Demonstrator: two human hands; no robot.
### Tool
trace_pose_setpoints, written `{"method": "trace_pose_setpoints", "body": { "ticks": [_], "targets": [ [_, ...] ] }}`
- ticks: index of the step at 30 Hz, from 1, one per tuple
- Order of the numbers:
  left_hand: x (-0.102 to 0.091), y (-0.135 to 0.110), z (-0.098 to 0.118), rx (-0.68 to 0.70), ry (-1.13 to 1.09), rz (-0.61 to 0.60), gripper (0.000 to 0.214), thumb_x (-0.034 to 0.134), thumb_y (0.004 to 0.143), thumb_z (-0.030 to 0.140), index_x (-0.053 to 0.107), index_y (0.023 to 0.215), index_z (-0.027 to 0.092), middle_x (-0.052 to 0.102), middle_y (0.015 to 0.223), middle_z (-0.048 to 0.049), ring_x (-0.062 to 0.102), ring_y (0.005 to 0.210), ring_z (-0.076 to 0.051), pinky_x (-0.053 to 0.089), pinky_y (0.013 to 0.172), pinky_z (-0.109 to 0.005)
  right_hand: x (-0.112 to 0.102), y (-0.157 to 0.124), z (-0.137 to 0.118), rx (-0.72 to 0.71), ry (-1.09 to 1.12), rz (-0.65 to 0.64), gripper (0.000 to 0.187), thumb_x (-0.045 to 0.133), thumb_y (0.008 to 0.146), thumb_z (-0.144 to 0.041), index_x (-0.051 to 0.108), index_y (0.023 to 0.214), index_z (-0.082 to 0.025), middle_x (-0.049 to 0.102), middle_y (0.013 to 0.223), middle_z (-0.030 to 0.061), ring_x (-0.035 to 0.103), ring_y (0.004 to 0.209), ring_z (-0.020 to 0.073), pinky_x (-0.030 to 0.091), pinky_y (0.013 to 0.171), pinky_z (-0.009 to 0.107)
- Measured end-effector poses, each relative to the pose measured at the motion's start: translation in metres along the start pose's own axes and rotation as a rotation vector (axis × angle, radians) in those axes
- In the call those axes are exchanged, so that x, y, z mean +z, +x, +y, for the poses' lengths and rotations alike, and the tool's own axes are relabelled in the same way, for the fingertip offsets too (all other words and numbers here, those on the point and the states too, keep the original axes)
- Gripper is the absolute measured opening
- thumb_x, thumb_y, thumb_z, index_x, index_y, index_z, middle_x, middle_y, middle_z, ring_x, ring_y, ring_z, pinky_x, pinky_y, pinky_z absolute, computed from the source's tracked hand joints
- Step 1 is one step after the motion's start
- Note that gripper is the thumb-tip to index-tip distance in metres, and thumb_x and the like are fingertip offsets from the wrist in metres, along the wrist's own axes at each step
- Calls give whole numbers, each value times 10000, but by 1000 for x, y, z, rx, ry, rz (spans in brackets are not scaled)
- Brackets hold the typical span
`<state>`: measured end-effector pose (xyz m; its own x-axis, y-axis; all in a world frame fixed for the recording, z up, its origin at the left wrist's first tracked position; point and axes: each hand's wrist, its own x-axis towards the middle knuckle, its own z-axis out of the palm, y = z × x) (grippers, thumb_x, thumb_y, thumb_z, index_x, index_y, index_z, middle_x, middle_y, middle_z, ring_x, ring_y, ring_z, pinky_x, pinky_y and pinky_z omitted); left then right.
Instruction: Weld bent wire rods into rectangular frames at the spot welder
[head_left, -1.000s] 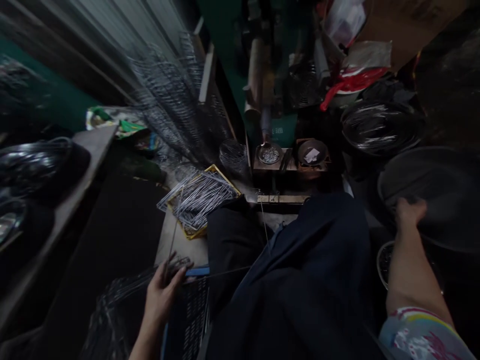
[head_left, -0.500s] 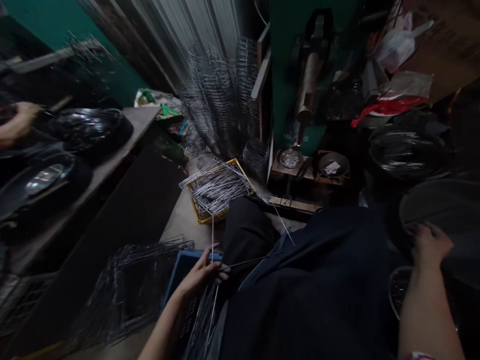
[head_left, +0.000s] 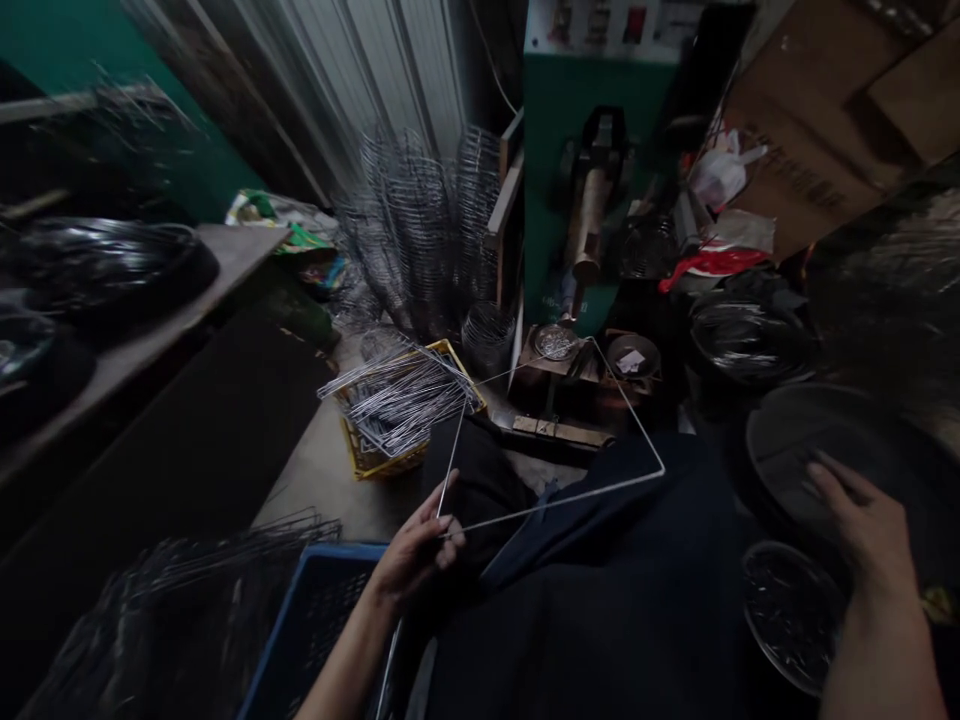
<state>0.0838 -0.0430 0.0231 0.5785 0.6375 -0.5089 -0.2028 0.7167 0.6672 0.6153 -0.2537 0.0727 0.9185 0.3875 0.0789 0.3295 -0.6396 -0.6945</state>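
Note:
My left hand (head_left: 420, 550) is closed around one corner of a four-sided bent wire frame (head_left: 562, 500). The frame is held tilted above my dark-clothed lap, its far side reaching toward the green machine. On the other side, my right hand (head_left: 862, 515) is over a dark round tray (head_left: 780, 420), fingers stretched and somewhat apart, with nothing visible in them. Whether its fingertips touch the tray I cannot tell. Just below that hand sits a round bowl (head_left: 791, 610) with small shiny pieces inside, too dim to name.
A yellow basket (head_left: 382, 465) heaped with bent wires stands ahead, and a blue crate (head_left: 300, 610) sits by my left forearm. The green machine (head_left: 555, 220) has a dish of small metal bits (head_left: 555, 343) below its rod. Stacked wire baskets (head_left: 412, 220) lean behind.
The view has swung to the right and up. The wire frame in my left hand has turned and now spreads out over my lap. My right hand stays by the dark tray.

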Motion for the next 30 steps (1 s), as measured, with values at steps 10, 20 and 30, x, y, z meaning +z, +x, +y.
{"method": "trace_pose_setpoints", "body": {
  "ticks": [10, 20, 30],
  "targets": [
    [42, 23, -18, -78, 161, -178, 956, 621, 866, 260, -59, 1538, 235, 722, 744, -115, 661, 543, -198, 489, 471, -238, -36, -45, -59, -269, 20, -109, 473, 713, 698, -490, 686, 1161, -396, 694, 1171, 17, 600, 1160, 298, 448, 1055, 417],
    [37, 23, -24, -37, 138, -141, 935, 597, 885, 264, -76, 1533, 223, 702, 691, -96, 608, 479, -164, 447, 432, -211, 24, -115, -111, -866, -116, -528, 553, 617, 882, -375, 468, 1413, -331, 575, 1355, 30, 539, 1250, 263, 475, 1046, 467],
    [53, 45, -28, -32, 92, -275, 882, 566, 901, 230, -45, 1538, 241, 715, 715, -115, 645, 506, -191, 483, 461, -238, 17, -119, -128, -970, -175, -461, 560, 615, 896, -317, 445, 1427, -256, 570, 1364, 64, 536, 1254, 248, 471, 1050, 435]
  ]
}}
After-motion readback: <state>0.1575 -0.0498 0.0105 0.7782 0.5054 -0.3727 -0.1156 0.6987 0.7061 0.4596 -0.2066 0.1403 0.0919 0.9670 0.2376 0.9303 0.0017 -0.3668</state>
